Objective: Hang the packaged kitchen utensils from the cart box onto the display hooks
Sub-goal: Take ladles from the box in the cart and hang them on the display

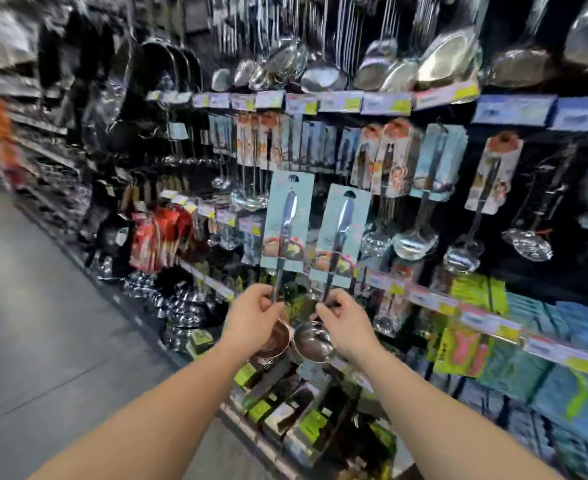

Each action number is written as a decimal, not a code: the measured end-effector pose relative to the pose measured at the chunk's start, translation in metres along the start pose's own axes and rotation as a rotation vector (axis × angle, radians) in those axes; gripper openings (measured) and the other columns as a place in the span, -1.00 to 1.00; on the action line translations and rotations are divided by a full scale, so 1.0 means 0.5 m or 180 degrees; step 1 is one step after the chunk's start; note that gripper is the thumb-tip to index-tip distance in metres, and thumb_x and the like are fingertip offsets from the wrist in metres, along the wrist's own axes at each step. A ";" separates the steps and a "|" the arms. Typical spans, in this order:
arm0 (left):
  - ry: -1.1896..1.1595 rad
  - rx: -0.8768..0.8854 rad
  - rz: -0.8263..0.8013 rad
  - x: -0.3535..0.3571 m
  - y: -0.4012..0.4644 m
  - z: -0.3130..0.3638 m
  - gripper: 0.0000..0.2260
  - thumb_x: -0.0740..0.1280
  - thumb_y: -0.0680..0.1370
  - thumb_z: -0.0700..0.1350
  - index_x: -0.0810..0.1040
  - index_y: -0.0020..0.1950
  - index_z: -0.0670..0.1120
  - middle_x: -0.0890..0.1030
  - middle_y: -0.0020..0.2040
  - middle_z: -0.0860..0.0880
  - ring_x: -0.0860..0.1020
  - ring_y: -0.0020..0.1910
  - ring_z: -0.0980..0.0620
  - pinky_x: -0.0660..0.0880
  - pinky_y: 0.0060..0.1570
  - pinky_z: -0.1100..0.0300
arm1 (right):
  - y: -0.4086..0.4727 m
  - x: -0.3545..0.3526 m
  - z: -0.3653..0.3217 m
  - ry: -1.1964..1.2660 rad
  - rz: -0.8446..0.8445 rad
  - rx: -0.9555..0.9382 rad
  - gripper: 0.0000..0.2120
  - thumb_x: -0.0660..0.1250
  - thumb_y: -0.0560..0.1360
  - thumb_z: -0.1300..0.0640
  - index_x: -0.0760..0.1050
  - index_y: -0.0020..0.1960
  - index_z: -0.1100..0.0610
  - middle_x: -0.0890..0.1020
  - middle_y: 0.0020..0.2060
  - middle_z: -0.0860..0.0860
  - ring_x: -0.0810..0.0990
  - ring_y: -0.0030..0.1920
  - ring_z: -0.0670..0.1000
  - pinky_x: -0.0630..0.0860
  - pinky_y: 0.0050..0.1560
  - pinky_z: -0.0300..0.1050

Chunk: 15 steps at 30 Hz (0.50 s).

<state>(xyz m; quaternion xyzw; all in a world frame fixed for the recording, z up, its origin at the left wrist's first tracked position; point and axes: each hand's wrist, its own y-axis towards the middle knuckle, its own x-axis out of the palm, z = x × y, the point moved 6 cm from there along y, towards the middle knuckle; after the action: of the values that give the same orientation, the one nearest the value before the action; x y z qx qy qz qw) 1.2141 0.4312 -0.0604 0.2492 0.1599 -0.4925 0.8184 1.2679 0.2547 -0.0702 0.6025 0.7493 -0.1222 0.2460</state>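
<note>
Left hand [256, 315] pinches one ladle [285, 226] shaft, right hand [344, 327] the other ladle [341, 237]; both upright, cards w/ hang-holes topmost, display hooks [315, 123] above/beyond.

I see two ladles [311, 337] at frame centre in polished, mirror-bright metal, each on a matt pale-blue paper card [287, 220]; the floor [43, 306] at left looks smooth, dull grey.

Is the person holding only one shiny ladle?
No, the left hand and right hand each grip a shiny steel ladle on a pale blue card.
</note>
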 end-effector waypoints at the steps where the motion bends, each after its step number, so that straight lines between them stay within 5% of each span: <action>1: 0.0032 -0.0011 0.0044 -0.003 0.040 -0.004 -0.89 0.34 0.55 -0.03 0.49 0.03 -0.01 0.53 -0.27 0.02 0.45 -0.35 0.14 0.36 -0.38 0.32 | 0.039 0.003 -0.012 0.0037 0.0005 -0.0023 -0.89 0.25 0.59 0.03 0.43 0.04 0.06 0.69 -0.13 0.10 0.63 -0.09 0.15 0.44 -0.20 -0.10; 5: -0.0190 -0.0142 0.0019 -0.001 0.185 -0.017 -0.86 0.37 0.52 0.00 0.52 -0.01 -0.04 0.60 -0.17 -0.02 0.57 -0.18 0.00 0.48 -0.17 0.14 | 0.179 0.022 -0.048 0.0087 0.0019 -0.0112 -0.88 0.25 0.60 0.07 0.40 0.12 0.03 0.58 -0.15 -0.15 0.53 -0.15 -0.22 0.41 -0.20 -0.27; 8: -0.0384 -0.0136 -0.0011 0.001 0.271 -0.017 -0.81 0.37 0.52 -0.01 0.50 0.09 -0.04 0.52 -0.17 0.04 0.51 -0.16 0.04 0.46 -0.09 0.15 | 0.263 0.042 -0.057 0.0004 -0.0014 -0.0039 -0.74 0.25 0.60 0.03 0.40 0.25 0.05 0.64 0.00 -0.06 0.61 0.06 -0.01 0.51 -0.01 -0.11; 10: -0.0479 -0.0116 -0.0038 0.000 0.317 -0.021 -0.85 0.35 0.54 -0.02 0.46 0.06 0.01 0.52 -0.16 0.06 0.51 -0.15 0.05 0.49 -0.08 0.12 | 0.311 0.053 -0.063 -0.0095 -0.0006 0.0008 -0.70 0.25 0.60 0.00 0.37 0.30 0.03 0.61 0.08 -0.06 0.61 0.11 0.04 0.48 -0.11 -0.15; 15: -0.0545 -0.0048 -0.0178 0.002 0.439 -0.063 -0.90 0.34 0.54 -0.01 0.47 -0.03 -0.01 0.55 -0.14 0.00 0.52 -0.17 -0.01 0.46 -0.16 0.10 | 0.425 0.082 -0.079 -0.0173 0.0107 -0.0029 -0.72 0.22 0.61 0.04 0.38 0.28 0.11 0.63 0.03 0.00 0.49 -0.26 -0.07 0.33 -0.37 -0.25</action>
<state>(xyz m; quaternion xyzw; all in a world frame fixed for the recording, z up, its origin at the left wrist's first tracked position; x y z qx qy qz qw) 1.4084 0.5339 -0.0317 0.1954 0.1000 -0.5334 0.8169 1.4575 0.3602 -0.0335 0.6104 0.7327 -0.1310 0.2710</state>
